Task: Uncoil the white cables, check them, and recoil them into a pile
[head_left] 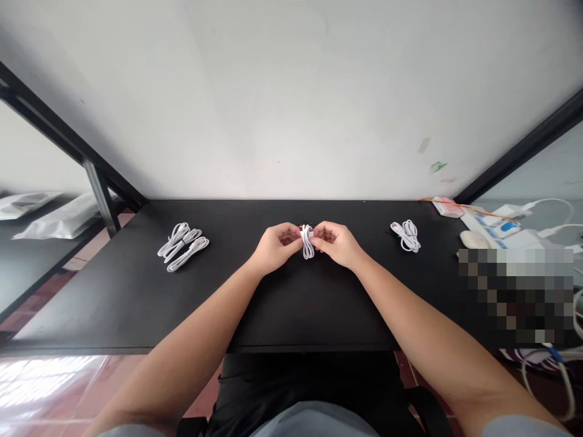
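A coiled white cable [308, 250] is between my two hands at the middle of the black table. My left hand [276, 247] pinches it from the left side, thumb and fingers together. From the right, the fingertips of my right hand [337, 244] close on the same coil. Thin black strands, perhaps a tie, show just behind the cable, too small to make out well. Off to the left lie white cable bundles [183, 244] folded in loops, with a dark tie on one. Another looped white cable [407, 235] rests to the right of my hands.
At the right end of the table are white power strips [489, 227] with plugs and cords, a rounded white object [473, 240] and a pink-and-white packet [449, 207]. A pale wall [282, 121] rises behind. Clear plastic bags [68, 217] lie on a surface at left.
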Motion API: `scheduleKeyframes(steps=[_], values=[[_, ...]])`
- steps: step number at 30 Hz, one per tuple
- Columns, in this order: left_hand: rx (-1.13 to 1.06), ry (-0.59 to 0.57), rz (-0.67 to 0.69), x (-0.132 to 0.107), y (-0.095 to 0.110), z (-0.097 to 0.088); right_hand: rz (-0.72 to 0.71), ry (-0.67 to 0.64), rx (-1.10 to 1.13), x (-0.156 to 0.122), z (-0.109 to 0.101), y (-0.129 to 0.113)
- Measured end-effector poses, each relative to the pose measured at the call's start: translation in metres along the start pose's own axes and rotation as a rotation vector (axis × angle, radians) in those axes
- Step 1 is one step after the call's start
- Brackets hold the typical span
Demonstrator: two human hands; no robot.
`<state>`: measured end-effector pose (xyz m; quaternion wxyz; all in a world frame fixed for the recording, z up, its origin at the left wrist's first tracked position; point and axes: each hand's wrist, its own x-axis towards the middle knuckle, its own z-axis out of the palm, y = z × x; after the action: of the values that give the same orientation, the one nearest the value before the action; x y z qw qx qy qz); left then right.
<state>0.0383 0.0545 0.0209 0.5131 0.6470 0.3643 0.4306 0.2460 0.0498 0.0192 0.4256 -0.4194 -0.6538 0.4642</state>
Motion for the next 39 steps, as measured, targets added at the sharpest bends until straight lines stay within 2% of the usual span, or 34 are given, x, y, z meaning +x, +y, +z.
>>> scheduleKeyframes(steps=[5,10,13,18,21,25,33,39], values=[[-0.136,0.058,-0.03,0.003,0.002,0.002,-0.057,0.056,-0.013,0.0,0.002,0.001],[-0.188,0.272,-0.075,0.007,0.002,-0.004,-0.045,0.192,0.112,0.003,-0.003,0.003],[-0.223,0.37,-0.024,0.008,0.003,-0.013,-0.037,0.265,0.171,0.005,-0.008,0.001],[-0.145,0.476,0.105,0.007,0.007,-0.025,-0.071,0.355,0.233,0.006,-0.014,-0.005],[-0.148,0.46,0.111,0.006,0.008,-0.027,-0.113,0.392,0.245,0.006,-0.016,-0.007],[-0.13,0.374,0.123,0.005,0.007,-0.025,-0.171,0.417,0.2,0.006,-0.017,-0.007],[-0.136,0.235,0.055,0.0,0.012,-0.018,-0.199,0.371,0.156,0.003,-0.014,-0.011],[-0.146,0.173,0.017,-0.001,0.013,-0.018,-0.207,0.345,0.133,0.002,-0.013,-0.006]])
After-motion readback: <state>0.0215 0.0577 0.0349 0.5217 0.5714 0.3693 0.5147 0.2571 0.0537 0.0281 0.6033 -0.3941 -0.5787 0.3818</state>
